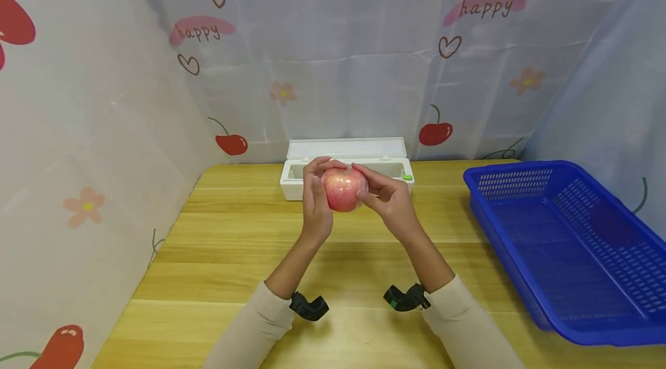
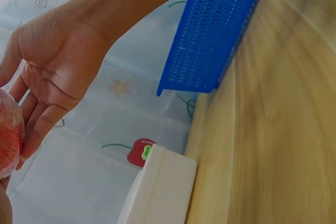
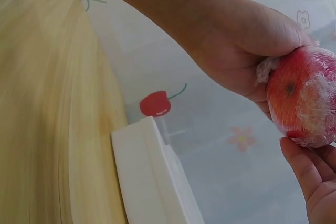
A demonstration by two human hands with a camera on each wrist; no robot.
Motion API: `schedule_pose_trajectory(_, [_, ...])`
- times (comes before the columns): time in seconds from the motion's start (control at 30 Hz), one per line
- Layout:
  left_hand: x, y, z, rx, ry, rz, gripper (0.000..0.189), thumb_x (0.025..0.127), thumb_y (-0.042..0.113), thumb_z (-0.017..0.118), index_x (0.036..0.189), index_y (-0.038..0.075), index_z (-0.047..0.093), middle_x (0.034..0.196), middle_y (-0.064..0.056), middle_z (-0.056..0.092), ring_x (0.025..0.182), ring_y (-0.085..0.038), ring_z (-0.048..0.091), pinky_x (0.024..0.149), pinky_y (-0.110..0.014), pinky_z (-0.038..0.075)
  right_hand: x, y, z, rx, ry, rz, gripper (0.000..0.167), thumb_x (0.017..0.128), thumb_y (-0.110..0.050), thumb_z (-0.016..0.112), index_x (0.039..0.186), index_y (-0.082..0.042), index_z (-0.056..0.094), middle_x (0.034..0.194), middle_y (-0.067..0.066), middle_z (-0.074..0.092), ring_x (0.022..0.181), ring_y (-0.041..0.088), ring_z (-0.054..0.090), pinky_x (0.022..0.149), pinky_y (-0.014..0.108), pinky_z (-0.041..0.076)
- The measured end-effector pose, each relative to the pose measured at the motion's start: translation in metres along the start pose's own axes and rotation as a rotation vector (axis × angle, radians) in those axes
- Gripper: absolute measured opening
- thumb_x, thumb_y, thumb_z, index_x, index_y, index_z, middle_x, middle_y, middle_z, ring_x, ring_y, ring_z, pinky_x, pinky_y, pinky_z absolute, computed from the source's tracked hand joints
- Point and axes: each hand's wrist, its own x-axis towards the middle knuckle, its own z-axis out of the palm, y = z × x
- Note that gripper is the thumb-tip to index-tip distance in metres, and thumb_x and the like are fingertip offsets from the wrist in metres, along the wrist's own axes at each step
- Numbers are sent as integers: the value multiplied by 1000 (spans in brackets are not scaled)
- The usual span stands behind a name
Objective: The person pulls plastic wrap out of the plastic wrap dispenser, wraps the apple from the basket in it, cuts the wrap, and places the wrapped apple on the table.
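Note:
A red apple (image 1: 343, 189) wrapped in clear plastic film is held up over the table, between both hands. My left hand (image 1: 316, 201) holds it from the left, fingers bent over its top and far side. From the right, my right hand (image 1: 392, 201) grips it with the thumb on the near side and fingertips at the top. The right wrist view shows crinkled film on the apple (image 3: 302, 95) and a bunched bit of film by my left hand (image 3: 231, 45). Behind the hands stands a long white box (image 1: 292, 191) with its lid raised.
To the right on the wooden table (image 1: 229, 242) stands a blue plastic basket (image 1: 512, 253) with perforated sides. A small green piece (image 1: 407, 177) sits at the white box's right end. Printed curtains (image 1: 354, 97) close in the back and sides.

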Motion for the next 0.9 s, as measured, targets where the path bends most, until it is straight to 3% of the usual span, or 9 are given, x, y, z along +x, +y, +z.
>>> schedule_pose_trajectory(0.3, [-1, -1, 2, -17, -16, 15, 57, 110, 46, 31, 132, -6, 39, 115, -23, 61, 115, -36, 55, 96, -33, 53, -1, -5, -2, 11, 57, 40, 50, 90, -12, 78, 135, 5, 62, 134, 23, 63, 116, 23, 67, 89, 36, 58])
schedule_pose_trajectory(0.5, [2, -3, 2, -17, 65, 6, 49, 112, 38, 29, 129, -6, 45, 115, -22, 61, 115, -35, 56, 98, -33, 52, 1, -4, 4, -82, 62, 43, 48, 94, -11, 72, 141, -4, 60, 141, 15, 60, 124, 28, 63, 92, 34, 56])
schedule_pose_trajectory(0.67, [3, -3, 0, -2, 115, -6, 56, 110, 44, 31, 127, -7, 46, 116, -23, 60, 114, -34, 57, 97, -34, 52, 0, -2, 11, -216, 68, -39, 53, 94, -3, 71, 145, -8, 56, 145, 9, 57, 129, 27, 58, 95, 35, 55])
schedule_pose_trajectory(0.8, [4, -2, -1, -17, 115, -19, 61, 108, 50, 32, 128, -7, 45, 118, -25, 59, 115, -33, 57, 97, -34, 52, 0, 1, 15, -358, 56, -145, 70, 85, -3, 80, 149, -10, 52, 146, 8, 56, 131, 25, 57, 99, 37, 53])
schedule_pose_trajectory(0.9, [4, -2, -1, -21, 104, -23, 57, 110, 46, 31, 129, -6, 46, 120, -24, 58, 116, -34, 56, 98, -34, 52, -1, 2, 16, -433, 54, -204, 81, 79, -5, 86, 151, -8, 49, 147, 9, 56, 132, 26, 57, 98, 38, 54])
